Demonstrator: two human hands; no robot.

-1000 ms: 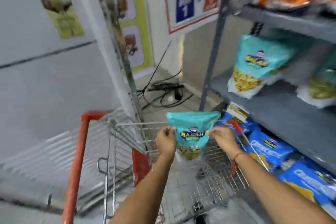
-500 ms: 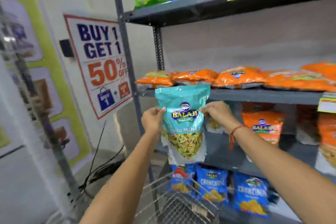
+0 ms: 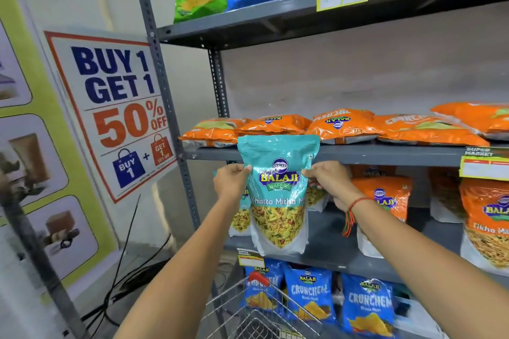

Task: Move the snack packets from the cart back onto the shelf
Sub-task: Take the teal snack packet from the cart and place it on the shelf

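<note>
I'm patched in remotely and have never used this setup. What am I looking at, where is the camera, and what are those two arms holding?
There is no machine here: the arms belong to a person, and the single camera sits on that person's head, looking forward and down. The left hand and right hand pinch the side edges of one teal snack packet, held upright in front of a grey metal shelf. Orange packets lie flat on the level above it. Behind the held packet, similar teal packets stand on the lower level, with orange pouches to their right. Blue packets fill the bottom row. The wire cart shows at the bottom edge.
</note>
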